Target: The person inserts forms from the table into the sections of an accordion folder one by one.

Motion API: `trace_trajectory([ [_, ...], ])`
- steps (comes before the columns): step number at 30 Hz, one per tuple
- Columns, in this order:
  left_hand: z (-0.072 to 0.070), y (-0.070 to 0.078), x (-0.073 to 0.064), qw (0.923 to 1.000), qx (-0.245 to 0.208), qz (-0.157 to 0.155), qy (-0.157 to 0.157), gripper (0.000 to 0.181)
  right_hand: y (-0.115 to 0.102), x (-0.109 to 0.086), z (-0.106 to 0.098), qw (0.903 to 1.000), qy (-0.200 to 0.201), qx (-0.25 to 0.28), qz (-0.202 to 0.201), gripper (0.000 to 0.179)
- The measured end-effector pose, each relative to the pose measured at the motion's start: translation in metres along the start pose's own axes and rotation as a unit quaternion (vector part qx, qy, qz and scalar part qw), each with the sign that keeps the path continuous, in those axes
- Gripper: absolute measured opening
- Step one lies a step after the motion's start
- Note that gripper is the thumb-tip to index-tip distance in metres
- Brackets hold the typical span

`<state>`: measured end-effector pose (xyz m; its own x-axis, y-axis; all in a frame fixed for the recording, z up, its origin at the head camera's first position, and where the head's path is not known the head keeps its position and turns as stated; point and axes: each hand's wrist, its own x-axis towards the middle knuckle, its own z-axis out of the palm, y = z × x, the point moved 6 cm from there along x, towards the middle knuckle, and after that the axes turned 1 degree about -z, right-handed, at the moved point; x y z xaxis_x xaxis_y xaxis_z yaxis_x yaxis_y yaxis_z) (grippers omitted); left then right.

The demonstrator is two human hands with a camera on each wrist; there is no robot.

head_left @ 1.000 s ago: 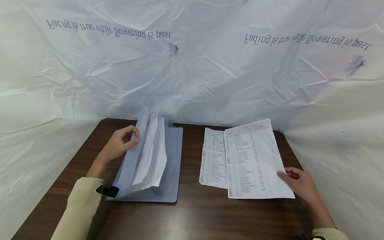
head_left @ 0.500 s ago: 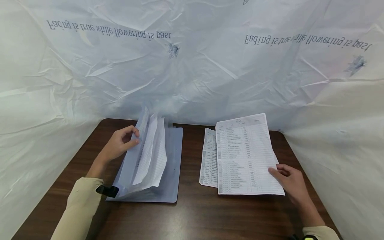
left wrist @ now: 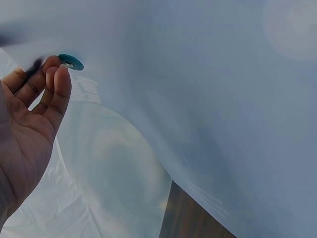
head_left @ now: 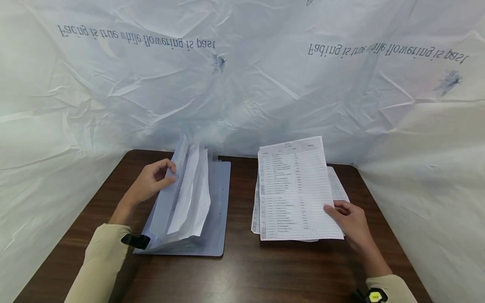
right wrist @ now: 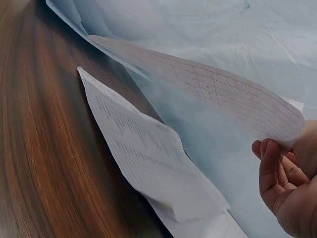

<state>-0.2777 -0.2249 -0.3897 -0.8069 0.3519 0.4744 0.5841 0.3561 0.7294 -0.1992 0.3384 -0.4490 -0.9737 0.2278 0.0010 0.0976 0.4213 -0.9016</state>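
The folder (head_left: pixel 214 229) is pale blue — the held sheet (head_left: pixel 297 193) white, grey-ruled.

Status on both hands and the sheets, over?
Left hand holds folder cover raised. Right hand pinches printed sheet above other sheets. Possible obstruction: inner pages fanned inside folder.

On the left side of the folder (head_left: pixel 217 235), the left hand (head_left: pixel 153 181) grips the raised cover (head_left: pixel 163 210), fingers curled, the left forearm (head_left: pixel 102 256) slanting upward. Well right of the folder, the right hand (head_left: pixel 352 223) pinches a sheet (head_left: pixel 295 193), thumb on top.
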Motion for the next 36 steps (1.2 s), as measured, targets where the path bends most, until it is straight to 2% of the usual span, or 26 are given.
trace_trajectory([
  [9,0.0,0.0,0.0,0.9999,0.009,0.003,0.004,0.02,-0.011,0.004,0.031,0.9995,-0.019,0.025,-0.007,0.044],
  [15,0.0,0.0,0.001,0.9997,-0.021,-0.007,-0.004,0.016,-0.017,0.002,0.05,0.9986,-0.03,0.043,-0.007,0.04],
  [26,0.001,0.001,0.001,0.9995,-0.03,-0.003,-0.012,0.015,-0.029,-0.003,0.074,0.9951,-0.033,0.092,0.015,0.041],
  [36,0.0,0.002,0.001,0.9996,-0.029,0.001,-0.004,0.016,-0.036,-0.004,0.096,0.99,-0.048,0.132,0.003,0.035],
])
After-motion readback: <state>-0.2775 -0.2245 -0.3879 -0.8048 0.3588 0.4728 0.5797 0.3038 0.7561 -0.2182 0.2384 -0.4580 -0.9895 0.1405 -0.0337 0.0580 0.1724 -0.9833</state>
